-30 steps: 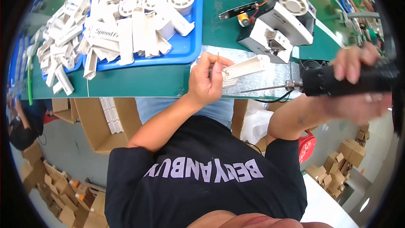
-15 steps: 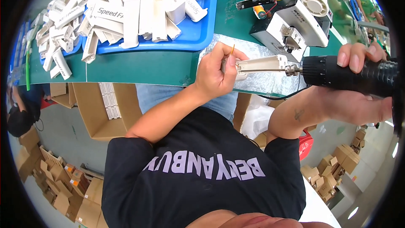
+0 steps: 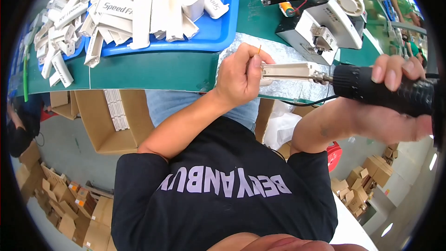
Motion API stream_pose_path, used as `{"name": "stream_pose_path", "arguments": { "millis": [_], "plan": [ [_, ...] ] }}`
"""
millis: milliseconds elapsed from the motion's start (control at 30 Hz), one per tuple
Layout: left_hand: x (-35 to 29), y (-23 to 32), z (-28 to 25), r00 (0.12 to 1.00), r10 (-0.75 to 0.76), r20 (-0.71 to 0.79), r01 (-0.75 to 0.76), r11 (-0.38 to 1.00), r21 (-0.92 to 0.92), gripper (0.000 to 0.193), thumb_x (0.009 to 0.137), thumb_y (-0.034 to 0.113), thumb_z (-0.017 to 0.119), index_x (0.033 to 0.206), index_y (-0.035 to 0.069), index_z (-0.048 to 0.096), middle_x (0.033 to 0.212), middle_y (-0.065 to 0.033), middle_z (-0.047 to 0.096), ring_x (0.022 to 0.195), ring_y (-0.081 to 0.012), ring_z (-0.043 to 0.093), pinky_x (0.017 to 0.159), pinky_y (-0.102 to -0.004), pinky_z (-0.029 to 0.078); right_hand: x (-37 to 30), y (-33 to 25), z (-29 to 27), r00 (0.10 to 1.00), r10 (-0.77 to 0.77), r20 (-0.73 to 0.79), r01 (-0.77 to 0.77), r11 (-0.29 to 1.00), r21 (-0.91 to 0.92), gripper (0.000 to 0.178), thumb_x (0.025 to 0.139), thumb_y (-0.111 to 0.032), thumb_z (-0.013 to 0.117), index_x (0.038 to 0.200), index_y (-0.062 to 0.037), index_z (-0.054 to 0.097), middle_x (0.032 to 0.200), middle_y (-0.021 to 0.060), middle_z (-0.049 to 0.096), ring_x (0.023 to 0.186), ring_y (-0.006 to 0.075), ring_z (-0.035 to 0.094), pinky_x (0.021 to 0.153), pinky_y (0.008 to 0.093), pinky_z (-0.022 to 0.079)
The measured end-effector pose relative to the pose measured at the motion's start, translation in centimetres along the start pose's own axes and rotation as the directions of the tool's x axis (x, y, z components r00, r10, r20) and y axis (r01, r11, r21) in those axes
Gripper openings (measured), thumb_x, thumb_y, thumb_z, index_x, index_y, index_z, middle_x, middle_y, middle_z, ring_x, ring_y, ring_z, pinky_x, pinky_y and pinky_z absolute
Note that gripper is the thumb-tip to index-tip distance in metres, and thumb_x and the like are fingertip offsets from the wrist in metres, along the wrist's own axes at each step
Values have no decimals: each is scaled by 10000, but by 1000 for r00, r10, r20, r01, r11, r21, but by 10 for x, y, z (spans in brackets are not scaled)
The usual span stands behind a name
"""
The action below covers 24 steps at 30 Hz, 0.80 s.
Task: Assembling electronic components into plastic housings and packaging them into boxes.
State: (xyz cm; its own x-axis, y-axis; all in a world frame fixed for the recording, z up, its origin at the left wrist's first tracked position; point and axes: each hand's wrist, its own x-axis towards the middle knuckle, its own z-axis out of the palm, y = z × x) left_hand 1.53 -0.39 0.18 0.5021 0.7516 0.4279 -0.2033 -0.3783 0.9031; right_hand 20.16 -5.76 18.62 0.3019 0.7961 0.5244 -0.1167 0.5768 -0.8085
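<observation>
My left hand (image 3: 240,72) is closed round one end of a long white plastic housing (image 3: 290,70), which lies open side up above the table's near edge. A thin orange wire (image 3: 259,49) sticks up by the thumb and forefinger. My right hand (image 3: 395,72) grips a black electric screwdriver (image 3: 362,82). Its long metal bit (image 3: 304,77) runs along the inside of the housing toward my left fist. My left fingers hide the bit's tip and that end of the housing.
A blue tray (image 3: 204,45) heaped with white plastic housings and round fan parts stands at left on the green table (image 3: 153,74). At the back right is a black-and-white device (image 3: 320,30) with a screw outlet. Silvery sheeting (image 3: 297,94) lies beneath the work. A cardboard box (image 3: 100,132) stands below the edge.
The screwdriver has tilted slightly, its front end a little lower. Both hands keep their grips, and the housing stays almost where it was. The whole view has shifted slightly.
</observation>
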Motion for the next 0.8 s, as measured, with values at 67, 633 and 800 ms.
{"name": "stream_pose_path", "arguments": {
  "millis": [67,633,800],
  "plan": [
    [0,-2,6,998,-15,-55,13,999,-52,133,973,83,387,919,8,483,795,-90,669,570,-141,578,540,-272,457,3,-2,2,999,-37,-24,36,999,-36,691,789,-619,608,933,38,447,785,87,507,650,188,529,549,292,423],
    [2,2,4,992,-17,-125,14,999,-29,134,980,94,385,902,1,442,843,-149,686,673,-164,639,610,-277,502,58,9,9,768,-640,-41,344,466,-815,295,989,-244,518,1177,-26,454,750,58,546,505,92,515,448,201,449],
    [-2,-3,3,992,-20,-128,14,999,-45,104,961,80,398,904,5,443,838,-151,685,643,-180,637,594,-286,501,47,13,-5,875,-446,-188,274,776,-568,311,932,-265,577,1091,-31,448,789,170,568,566,236,520,503,353,455]
  ]
}}
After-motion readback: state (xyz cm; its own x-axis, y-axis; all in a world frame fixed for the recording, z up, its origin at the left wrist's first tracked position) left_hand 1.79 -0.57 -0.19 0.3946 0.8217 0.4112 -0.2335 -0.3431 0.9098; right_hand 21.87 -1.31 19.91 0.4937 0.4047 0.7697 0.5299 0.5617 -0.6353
